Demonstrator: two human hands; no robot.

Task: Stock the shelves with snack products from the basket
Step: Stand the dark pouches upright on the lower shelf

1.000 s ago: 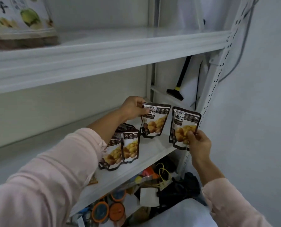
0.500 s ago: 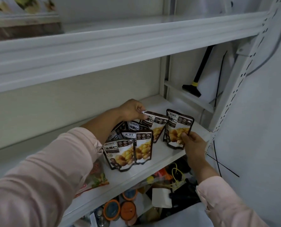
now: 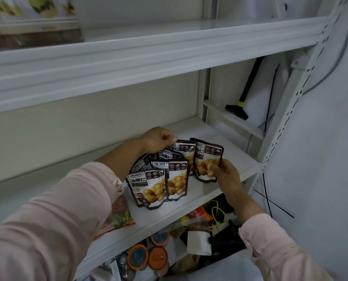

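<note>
Brown bags (image 3: 148, 187) stand on the shelf (image 3: 238, 159); my left hand (image 3: 159, 139) pinches the back bag (image 3: 186, 149), my right hand (image 3: 226, 173) grips the end bag (image 3: 206, 157).

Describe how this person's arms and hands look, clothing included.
Both arms wear long, pale pink sleeves of soft, creased fabric: the left sleeve ends partway up the forearm, the right sleeve in a cuff nearer the wrist. The left grip and right grip are bare hands: no gloves, rings or watch visible.

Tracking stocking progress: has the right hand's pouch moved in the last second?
Yes. The pouch moved left, away from the post, and inward from the front edge of the shelf.
</note>
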